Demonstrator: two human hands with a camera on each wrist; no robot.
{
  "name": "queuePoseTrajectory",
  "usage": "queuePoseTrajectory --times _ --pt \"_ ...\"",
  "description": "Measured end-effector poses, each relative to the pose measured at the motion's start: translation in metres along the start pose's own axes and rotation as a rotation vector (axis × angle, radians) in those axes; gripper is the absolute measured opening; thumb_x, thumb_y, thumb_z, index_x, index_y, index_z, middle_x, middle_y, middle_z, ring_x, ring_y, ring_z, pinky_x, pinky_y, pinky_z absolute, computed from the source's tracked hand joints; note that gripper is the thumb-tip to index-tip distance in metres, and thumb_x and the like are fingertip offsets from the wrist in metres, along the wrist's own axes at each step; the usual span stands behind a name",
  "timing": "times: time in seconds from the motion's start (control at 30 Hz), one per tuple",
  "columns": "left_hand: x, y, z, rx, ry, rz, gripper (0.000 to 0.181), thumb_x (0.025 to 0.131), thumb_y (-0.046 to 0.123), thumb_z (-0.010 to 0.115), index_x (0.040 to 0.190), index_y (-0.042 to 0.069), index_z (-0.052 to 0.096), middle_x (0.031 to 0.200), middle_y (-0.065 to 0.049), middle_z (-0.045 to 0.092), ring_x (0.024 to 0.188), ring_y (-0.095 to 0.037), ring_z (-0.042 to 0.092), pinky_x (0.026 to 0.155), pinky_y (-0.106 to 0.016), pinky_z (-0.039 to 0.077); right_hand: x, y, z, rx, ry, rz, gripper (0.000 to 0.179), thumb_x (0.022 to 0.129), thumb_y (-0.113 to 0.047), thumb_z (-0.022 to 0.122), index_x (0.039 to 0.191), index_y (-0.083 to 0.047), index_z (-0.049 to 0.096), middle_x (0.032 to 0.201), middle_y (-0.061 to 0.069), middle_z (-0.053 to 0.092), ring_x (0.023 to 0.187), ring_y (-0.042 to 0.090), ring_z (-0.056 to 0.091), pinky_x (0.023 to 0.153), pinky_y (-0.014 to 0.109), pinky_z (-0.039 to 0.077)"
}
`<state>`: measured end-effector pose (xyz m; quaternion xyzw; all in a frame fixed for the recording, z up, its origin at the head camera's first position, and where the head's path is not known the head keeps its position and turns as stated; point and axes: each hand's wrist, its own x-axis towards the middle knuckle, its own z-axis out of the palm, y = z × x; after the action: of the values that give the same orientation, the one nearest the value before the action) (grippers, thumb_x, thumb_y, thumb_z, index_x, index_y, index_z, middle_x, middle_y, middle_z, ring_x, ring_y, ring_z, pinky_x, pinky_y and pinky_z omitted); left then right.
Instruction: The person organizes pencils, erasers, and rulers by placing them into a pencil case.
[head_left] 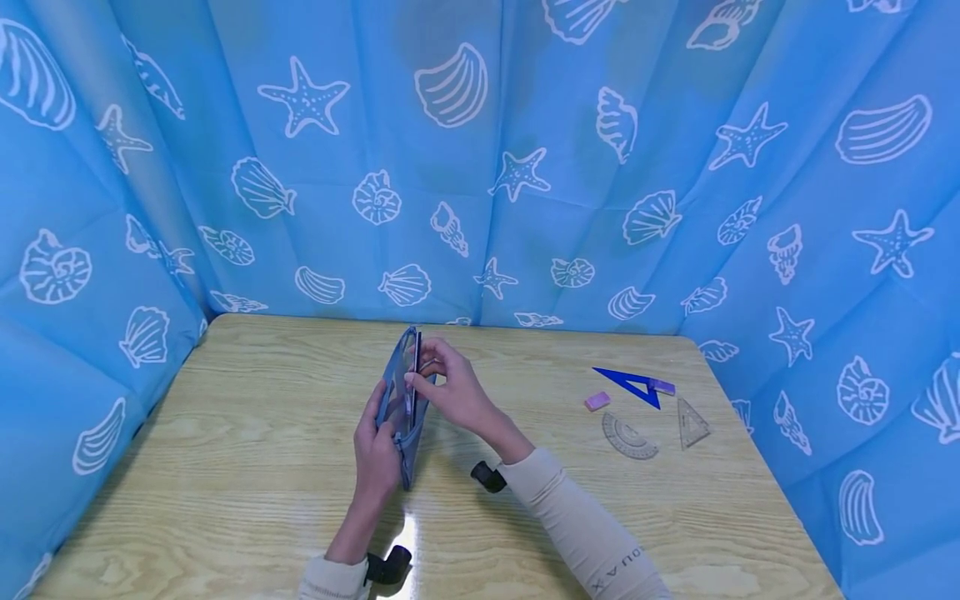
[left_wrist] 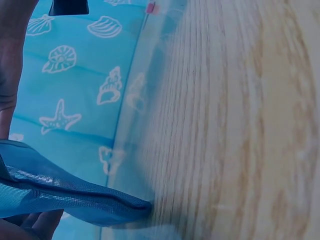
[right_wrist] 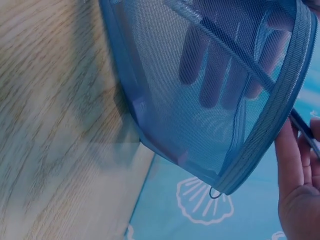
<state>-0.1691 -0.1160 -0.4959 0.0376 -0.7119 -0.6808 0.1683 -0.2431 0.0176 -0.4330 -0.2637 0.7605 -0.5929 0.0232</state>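
Note:
My left hand [head_left: 377,454] grips a blue mesh zip pouch [head_left: 407,468] by its near side and holds it up over the table. The pouch's zip side gapes, as the right wrist view shows. A slim dark pen-like stick [right_wrist: 302,127] runs slantwise through the opening, with much of its length seen through the mesh [right_wrist: 165,75]. My right hand [head_left: 459,392] pinches the stick's outer end between thumb and fingers. Fingers of the left hand show behind the mesh in the right wrist view. In the left wrist view the pouch [left_wrist: 75,195] hides part of a hand.
To the right on the wooden table [head_left: 247,467] lie a blue set square [head_left: 617,377], two purple erasers, one pinkish [head_left: 597,402] and one beside the set square [head_left: 663,387], a clear protractor [head_left: 627,442] and a clear set square [head_left: 685,427]. A blue shell-patterned curtain [head_left: 450,167] surrounds the table.

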Motion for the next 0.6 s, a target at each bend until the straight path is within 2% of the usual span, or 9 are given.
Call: queuePoseTrajectory --times 0.2,0.4,0.6 --pt "-0.0006 0.0007 0.0002 -0.023 -0.023 -0.007 0.064 0.094 -0.003 0.036 0.157 0.001 0.034 0.159 -0.025 0.037 0.142 -0.044 0.042 0.115 -0.06 0.033 0.0009 0.0011 0.0013 -0.016 0.023 0.047 0.031 0.097 -0.01 0.067 0.127 -0.004 0.058 0.106 0.015 0.062 0.09 0.023 0.069 0.068 0.031 0.062" --pt "0.0002 -0.0001 0.0002 -0.032 -0.048 -0.004 0.062 0.096 -0.001 0.036 0.158 0.001 0.031 0.158 -0.026 0.039 0.143 -0.044 0.042 0.116 -0.06 0.033 0.003 0.0024 0.0009 -0.029 0.038 0.083 0.036 0.098 -0.008 0.066 0.131 -0.001 0.056 0.108 0.016 0.061 0.09 0.023 0.067 0.069 0.03 0.063" --pt "0.0005 -0.0001 0.0006 -0.027 -0.052 0.001 0.062 0.096 0.0 0.035 0.158 0.001 0.031 0.158 -0.025 0.039 0.143 -0.043 0.042 0.116 -0.06 0.033 0.0063 0.0045 0.0011 -0.036 0.057 0.101 0.035 0.098 -0.007 0.065 0.129 0.005 0.056 0.106 0.017 0.061 0.089 0.023 0.066 0.069 0.032 0.063"
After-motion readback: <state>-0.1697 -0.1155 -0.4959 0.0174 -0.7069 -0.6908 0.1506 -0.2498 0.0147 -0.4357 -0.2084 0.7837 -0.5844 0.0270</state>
